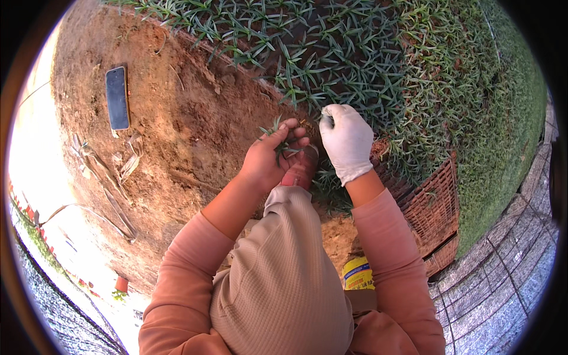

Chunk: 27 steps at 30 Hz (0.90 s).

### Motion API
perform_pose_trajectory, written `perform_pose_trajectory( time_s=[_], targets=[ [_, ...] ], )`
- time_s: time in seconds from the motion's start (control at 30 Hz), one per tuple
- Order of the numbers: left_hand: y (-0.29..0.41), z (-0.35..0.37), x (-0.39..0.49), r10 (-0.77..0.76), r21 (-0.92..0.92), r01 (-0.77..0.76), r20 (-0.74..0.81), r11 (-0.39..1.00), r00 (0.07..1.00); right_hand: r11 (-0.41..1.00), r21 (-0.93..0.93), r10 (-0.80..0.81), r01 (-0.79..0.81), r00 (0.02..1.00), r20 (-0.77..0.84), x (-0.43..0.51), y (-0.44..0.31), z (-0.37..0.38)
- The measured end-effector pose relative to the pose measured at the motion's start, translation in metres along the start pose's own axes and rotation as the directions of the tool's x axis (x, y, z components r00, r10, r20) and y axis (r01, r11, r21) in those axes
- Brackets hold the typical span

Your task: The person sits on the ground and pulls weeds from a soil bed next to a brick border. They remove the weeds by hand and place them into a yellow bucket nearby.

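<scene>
My bare left hand (268, 157) is palm up, its fingers curled around a few small green seedlings (280, 150). Their narrow leaves stick out past the thumb and below the fingers. Just to the right, my right hand (347, 140) wears a white glove. Its thumb and fingers are bent toward each other at the near edge of a dense bed of grass-like seedlings (337, 57). Leaves show close to those fingertips, but whether something is pinched there is hidden. Under and between the hands is my shoe (306, 166), partly covered by the left hand.
A smartphone (117, 98) lies on bare brown soil (177, 111) at left, near torn plastic strips (104, 166). A reddish-brown cell tray (432, 204) stands right of my right forearm. A yellow container (358, 273) bearing writing sits beside my leg. Grey ground sheet (497, 275) lies far right.
</scene>
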State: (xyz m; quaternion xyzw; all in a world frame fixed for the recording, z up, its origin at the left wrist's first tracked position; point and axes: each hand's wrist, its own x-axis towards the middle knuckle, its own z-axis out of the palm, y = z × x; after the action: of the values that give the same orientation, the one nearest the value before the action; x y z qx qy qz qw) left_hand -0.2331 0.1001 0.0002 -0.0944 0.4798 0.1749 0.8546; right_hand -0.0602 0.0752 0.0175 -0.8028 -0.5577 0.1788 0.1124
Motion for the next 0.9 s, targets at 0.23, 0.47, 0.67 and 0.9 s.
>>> perform_pose_trajectory(
  time_s=[0.23, 0.47, 0.67, 0.9],
  targets=[
    [-0.004, 0.003, -0.004, -0.069, -0.12, 0.088, 0.155, 0.989, 0.985, 0.96, 0.268, 0.074, -0.08, 0.997, 0.033, -0.018, -0.016, -0.031],
    [-0.023, 0.009, -0.009, -0.001, 0.696, -0.388, 0.488, 0.605, 0.873, 0.794, 0.525, 0.141, -0.307, 0.933, 0.333, -0.054, -0.018, -0.034],
    [-0.022, 0.006, -0.01, -0.242, 0.509, 0.084, 0.252, 0.857, 0.937, 0.759, 0.519, 0.236, -0.393, 0.909, 0.343, -0.067, 0.003, -0.03],
    [-0.029, 0.005, -0.007, -0.169, 0.523, 0.01, 0.258, 0.853, 0.951, 0.853, 0.468, 0.145, -0.23, 0.967, 0.211, -0.068, 0.021, -0.028]
  ],
)
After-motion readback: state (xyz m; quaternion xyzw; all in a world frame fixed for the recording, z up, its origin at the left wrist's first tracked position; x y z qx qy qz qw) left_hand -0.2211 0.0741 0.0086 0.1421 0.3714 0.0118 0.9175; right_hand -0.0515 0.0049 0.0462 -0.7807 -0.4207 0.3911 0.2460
